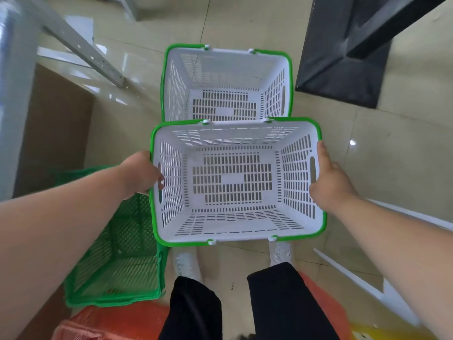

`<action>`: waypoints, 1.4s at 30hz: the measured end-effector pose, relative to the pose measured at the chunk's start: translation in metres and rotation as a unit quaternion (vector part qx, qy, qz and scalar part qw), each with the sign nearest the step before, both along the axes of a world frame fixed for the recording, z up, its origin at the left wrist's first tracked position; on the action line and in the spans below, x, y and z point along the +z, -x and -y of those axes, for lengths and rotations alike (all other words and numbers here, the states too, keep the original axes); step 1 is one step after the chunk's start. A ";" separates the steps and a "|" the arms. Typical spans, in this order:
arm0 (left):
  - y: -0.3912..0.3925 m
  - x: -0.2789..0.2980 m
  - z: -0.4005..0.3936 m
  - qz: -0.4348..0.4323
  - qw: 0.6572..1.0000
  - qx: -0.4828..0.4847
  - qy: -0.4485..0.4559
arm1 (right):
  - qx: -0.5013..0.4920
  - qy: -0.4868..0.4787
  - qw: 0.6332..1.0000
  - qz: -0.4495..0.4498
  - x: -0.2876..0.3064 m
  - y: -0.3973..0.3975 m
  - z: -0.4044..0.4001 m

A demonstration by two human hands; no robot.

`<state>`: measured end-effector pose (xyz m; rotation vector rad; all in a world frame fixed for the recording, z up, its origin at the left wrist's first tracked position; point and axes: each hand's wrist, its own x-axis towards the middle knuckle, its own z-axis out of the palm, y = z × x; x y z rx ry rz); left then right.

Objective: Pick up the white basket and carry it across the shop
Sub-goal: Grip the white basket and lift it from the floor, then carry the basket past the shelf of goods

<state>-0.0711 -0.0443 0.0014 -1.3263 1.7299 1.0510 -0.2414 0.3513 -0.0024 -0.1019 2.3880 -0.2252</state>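
From the head camera, looking straight down, a person is holding a white basket (235,180) by its two short ends, level and open side up, above a glossy beige tiled floor (382,168). The basket is rectangular, its walls and bottom pierced with rows of narrow slots, with a plain unslotted patch in the middle of the bottom. Green handles are lying folded flat along its rim, clipped at white pivots on the long sides. An oval grip slot is showing in each short wall.

The left hand (141,174) is closing on the left end, fingertips poking through the grip slot into the basket. The right hand (329,179) is pressing against the outside of the right end, thumb lying along the rim; its other fingers are hidden behind the wall, so how they are curling cannot be told.

Just beyond it, a second white basket (226,84) of the same kind is sitting on the floor. A green basket (117,261) is lying below the left forearm, with orange baskets (110,322) near the lower edge. White shoes (186,265) and black trousers (193,310) are showing under the held basket. A black stand base (343,69) is sitting at upper right.
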 end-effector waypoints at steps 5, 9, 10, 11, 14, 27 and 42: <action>0.033 0.063 0.031 -0.004 1.000 -0.014 -0.016 | 0.000 -0.016 0.999 -0.043 0.060 0.024 0.026; 0.050 0.113 0.069 -0.054 0.998 -0.040 0.008 | -0.013 0.006 0.997 -0.080 0.111 0.042 0.057; 0.054 0.123 0.078 -0.074 0.995 -0.061 0.033 | -0.015 0.012 0.996 -0.088 0.120 0.047 0.065; 0.057 0.130 0.087 -0.095 0.990 -0.082 0.063 | -0.014 0.018 0.995 -0.097 0.128 0.052 0.073; 0.069 0.144 0.103 -0.160 0.978 -0.087 0.097 | -0.009 0.026 0.993 -0.118 0.135 0.071 0.098; 0.168 -0.020 0.140 -0.240 0.944 -0.028 0.223 | 0.010 -0.016 0.990 -0.136 -0.012 0.183 0.172; 0.218 -0.033 0.148 -0.199 0.962 -0.010 0.187 | -0.040 -0.048 0.992 -0.110 -0.030 0.205 0.191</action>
